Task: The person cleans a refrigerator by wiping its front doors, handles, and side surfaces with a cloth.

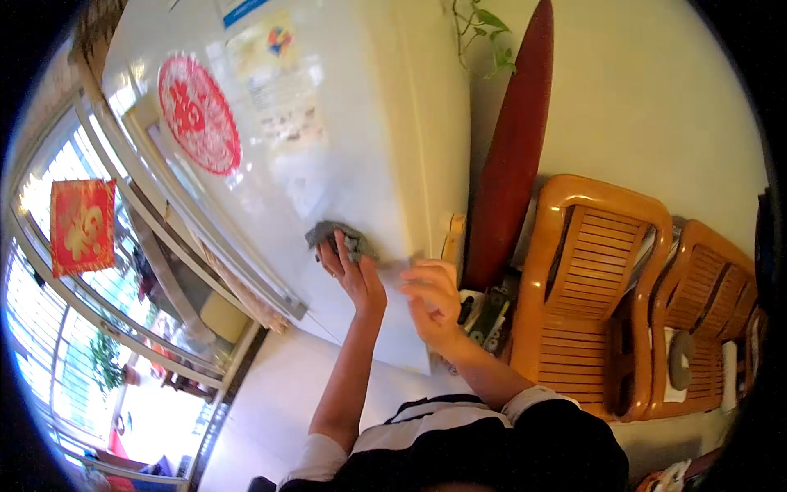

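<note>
My left hand (354, 277) presses a crumpled dark grey cloth (334, 231) against the glossy white front of a refrigerator (344, 156). Its fingers lie over the cloth and hide part of it. Close to the refrigerator's right edge is my right hand (434, 303), fingers bent and apart, with nothing seen in it. Whether its fingertips touch the surface I cannot tell. Up and left of the cloth, a round red paper-cut sticker (199, 115) and a printed label (283, 94) are stuck on the door.
Right of the refrigerator stand a long dark red board (515, 148) and wooden slatted chairs (586, 271) along the wall. A vine (489, 29) hangs above. To the left are a sliding-door frame (156, 340) and a red hanging decoration (83, 227).
</note>
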Demonstrator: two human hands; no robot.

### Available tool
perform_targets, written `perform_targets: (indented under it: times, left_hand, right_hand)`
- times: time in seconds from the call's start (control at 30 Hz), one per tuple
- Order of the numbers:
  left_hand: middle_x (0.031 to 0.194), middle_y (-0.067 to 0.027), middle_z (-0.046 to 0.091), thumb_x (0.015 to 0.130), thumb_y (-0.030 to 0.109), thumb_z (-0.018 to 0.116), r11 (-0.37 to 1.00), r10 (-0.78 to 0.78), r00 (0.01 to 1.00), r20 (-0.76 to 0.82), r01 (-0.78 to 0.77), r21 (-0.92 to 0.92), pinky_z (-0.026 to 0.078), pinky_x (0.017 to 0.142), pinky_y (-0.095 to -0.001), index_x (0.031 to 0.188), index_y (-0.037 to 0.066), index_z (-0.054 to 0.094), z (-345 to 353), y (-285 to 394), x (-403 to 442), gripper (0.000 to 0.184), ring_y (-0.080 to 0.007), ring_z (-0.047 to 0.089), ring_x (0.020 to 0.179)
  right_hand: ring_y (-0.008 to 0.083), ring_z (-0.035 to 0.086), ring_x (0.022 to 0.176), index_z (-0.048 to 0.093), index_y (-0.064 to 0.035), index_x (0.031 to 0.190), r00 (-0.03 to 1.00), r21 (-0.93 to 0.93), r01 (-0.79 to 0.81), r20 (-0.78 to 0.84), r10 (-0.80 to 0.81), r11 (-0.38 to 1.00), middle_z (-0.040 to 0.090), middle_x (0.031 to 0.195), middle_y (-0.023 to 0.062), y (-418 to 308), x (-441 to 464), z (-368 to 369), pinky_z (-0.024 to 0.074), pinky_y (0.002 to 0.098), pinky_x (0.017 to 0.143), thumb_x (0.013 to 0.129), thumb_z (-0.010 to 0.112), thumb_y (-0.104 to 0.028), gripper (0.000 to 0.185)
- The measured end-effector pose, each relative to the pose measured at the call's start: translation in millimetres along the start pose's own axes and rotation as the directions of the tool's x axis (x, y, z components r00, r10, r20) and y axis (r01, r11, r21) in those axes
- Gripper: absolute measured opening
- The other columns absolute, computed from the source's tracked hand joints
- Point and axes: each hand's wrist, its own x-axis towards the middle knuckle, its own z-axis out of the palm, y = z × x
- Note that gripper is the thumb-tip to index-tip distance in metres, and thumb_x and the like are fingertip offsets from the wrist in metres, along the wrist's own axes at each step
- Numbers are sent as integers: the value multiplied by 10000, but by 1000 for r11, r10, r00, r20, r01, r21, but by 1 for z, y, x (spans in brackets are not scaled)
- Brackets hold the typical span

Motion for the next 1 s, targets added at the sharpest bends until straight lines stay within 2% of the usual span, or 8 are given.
perform_targets:
  times: [0.13,0.2,0.3,0.43,0.6,0.7,0.87,1.0]
  left_hand:
    - [1495,-183,192,982,346,328,913,-8,997,71,36,-406,219,1096,-460,1421,37,323,-17,55,18,537,-352,187,1385]
    - [1462,-165,268,952,346,425,891,285,957,52,-245,-381,294,1067,-452,1364,45,425,-13,77,17,510,-343,299,1329]
    - [1412,-174,358,847,315,585,795,532,721,445,-605,29,306,1054,-482,1321,62,486,-31,133,40,546,-382,343,1284]
    - [1347,-172,442,755,291,669,865,434,730,527,-502,-18,313,1039,-498,1271,96,549,-23,151,52,565,-413,372,1247]
    - [1337,-200,431,831,269,594,781,581,781,231,-615,114,317,1016,-505,1189,64,591,-41,141,65,413,-412,374,1244]
    - [1356,-269,367,920,326,472,848,513,856,-69,-493,192,291,1022,-516,1227,-1,528,-31,112,77,452,-416,363,1253]
    - [1448,-319,184,971,467,288,927,371,923,-106,-375,-23,162,1074,-574,1387,-53,309,6,65,85,666,-491,161,1350]
    - [1457,-327,165,960,472,298,881,458,886,-75,-440,174,150,1069,-598,1392,-76,260,10,68,84,699,-522,164,1337]
  right_hand:
    - [262,507,1102,618,-53,1089,911,299,-313,-174,375,901,579,1156,125,18,-4,5,382,381,957,911,560,-183,228]
    - [248,436,1224,492,-57,1286,805,716,-399,-25,593,572,476,1317,118,7,13,4,341,361,1016,964,459,-303,407]
    - [230,399,1286,353,-73,1390,691,967,-208,252,677,-147,415,1398,90,6,-1,-9,309,372,1083,992,354,-343,481]
    - [245,423,1272,380,-71,1373,574,940,-180,340,745,-290,445,1378,82,4,28,-34,321,380,1084,995,343,-325,457]
    - [287,336,1330,365,-6,1374,683,993,-111,55,729,28,349,1443,134,55,56,-19,240,422,1119,982,391,-344,519]
    - [434,109,1380,301,64,1387,953,114,-302,10,303,946,50,1505,256,69,68,3,116,482,1125,941,440,-403,661]
    - [461,180,1343,376,72,1335,998,52,3,-56,0,999,152,1455,315,74,116,31,162,534,1083,942,424,-395,612]
    - [422,323,1224,544,62,1078,960,11,214,-186,-209,977,306,1347,278,59,221,29,233,507,1042,886,513,-282,395]
